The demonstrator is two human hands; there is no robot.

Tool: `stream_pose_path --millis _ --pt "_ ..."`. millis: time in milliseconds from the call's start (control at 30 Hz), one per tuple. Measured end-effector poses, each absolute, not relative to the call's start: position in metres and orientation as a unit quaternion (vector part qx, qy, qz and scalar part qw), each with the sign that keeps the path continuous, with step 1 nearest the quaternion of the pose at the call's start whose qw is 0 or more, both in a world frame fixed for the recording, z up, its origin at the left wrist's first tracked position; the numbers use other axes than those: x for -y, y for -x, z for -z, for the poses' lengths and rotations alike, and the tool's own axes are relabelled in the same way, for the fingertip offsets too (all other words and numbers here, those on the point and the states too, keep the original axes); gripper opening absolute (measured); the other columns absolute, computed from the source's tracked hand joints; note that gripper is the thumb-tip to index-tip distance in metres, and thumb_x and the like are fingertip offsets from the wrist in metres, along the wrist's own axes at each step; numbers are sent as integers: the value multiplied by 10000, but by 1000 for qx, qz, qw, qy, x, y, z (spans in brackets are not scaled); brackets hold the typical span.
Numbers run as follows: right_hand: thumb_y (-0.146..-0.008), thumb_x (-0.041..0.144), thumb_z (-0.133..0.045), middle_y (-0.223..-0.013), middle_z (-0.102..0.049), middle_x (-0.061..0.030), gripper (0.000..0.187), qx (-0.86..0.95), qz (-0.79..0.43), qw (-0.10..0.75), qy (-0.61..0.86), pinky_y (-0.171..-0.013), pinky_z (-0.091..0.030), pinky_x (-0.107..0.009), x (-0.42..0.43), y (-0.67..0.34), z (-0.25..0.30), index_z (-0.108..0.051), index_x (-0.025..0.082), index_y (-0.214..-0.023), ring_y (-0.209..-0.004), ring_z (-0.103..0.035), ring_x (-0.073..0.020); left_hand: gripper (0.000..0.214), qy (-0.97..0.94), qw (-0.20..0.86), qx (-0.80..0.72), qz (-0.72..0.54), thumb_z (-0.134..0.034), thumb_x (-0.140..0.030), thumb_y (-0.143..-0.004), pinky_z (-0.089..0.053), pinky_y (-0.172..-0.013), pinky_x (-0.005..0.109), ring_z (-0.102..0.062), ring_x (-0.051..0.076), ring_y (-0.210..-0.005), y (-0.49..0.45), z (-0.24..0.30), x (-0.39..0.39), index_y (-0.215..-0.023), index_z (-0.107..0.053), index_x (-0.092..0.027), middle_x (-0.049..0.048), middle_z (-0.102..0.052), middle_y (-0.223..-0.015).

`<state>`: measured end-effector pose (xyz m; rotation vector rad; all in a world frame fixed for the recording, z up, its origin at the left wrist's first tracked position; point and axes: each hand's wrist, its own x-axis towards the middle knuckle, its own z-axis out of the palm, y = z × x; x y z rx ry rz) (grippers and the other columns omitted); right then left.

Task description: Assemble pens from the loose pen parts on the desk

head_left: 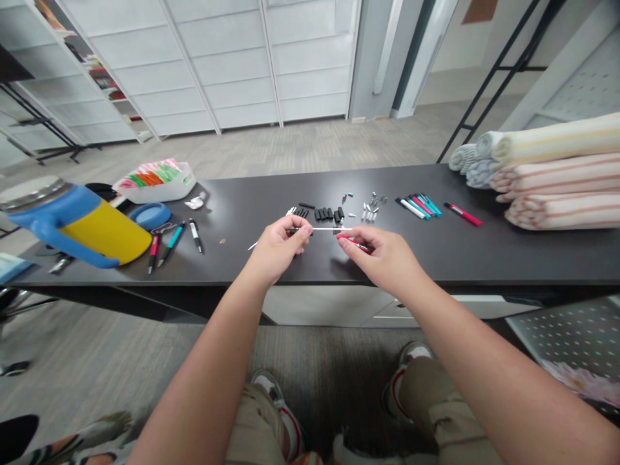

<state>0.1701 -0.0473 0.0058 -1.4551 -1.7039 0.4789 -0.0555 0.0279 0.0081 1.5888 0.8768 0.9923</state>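
Observation:
My left hand (278, 248) is shut on a small black pen part (294, 231) and a thin white pen refill (329, 228). The refill sticks out on both sides of those fingers, and its right end reaches close to my right hand (380, 255). That hand pinches a red-and-black pen piece (356, 243), partly hidden by its fingers. Just beyond both hands lie several black pen barrels (325, 214) and small metal pen parts (371, 208) on the dark tabletop (252, 216).
Several markers (417, 206) and a pink marker (462, 214) lie to the right, before stacked striped towels (557, 177). To the left are several pens (172, 242), a blue ring (150, 216), a plastic tub (155, 181) of coloured items and a blue-and-yellow tumbler (77, 223).

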Motion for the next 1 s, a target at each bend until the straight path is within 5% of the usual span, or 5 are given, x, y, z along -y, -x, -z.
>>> stream_pose_path --millis 167,400,700,1000 --pt "-985 565 -667 -845 -717 -32 363 608 -271 498 556 -670 -467 -310 43 -178 -3 -772 228 -1070 -736 -624 -184 250 -582 551 -367 -472 -756 -425 -909 -444 -611 230 -487 82 -592 62 -5 -35 -926 -663 -194 -22 -580 -745" --pt "-981 639 -614 -689 -373 64 392 490 -442 590 465 -472 -209 -278 39 -188 -6 -624 266 -1102 -501 -246 -118 234 -602 518 -388 -467 -759 -409 -920 -431 -595 208 -514 78 -610 57 -5 -33 -939 -700 -184 -20 -587 -740" --pt "-976 501 -685 -751 -641 7 294 613 -270 492 556 -640 -403 -298 43 -176 -5 -766 223 -1032 -674 -540 -159 247 -605 539 -365 -458 -765 -420 -911 -432 -609 216 -500 79 -609 59 -5 -32 -915 -691 -185 -24 -591 -734" --pt "-973 499 -683 -737 -698 -3 305 625 -217 467 586 -616 -413 -296 45 -175 -7 -813 229 -1031 -647 -583 -166 251 -628 538 -361 -431 -769 -417 -900 -405 -612 224 -502 90 -628 60 -8 -29 -908 -688 -180 -20 -592 -726"
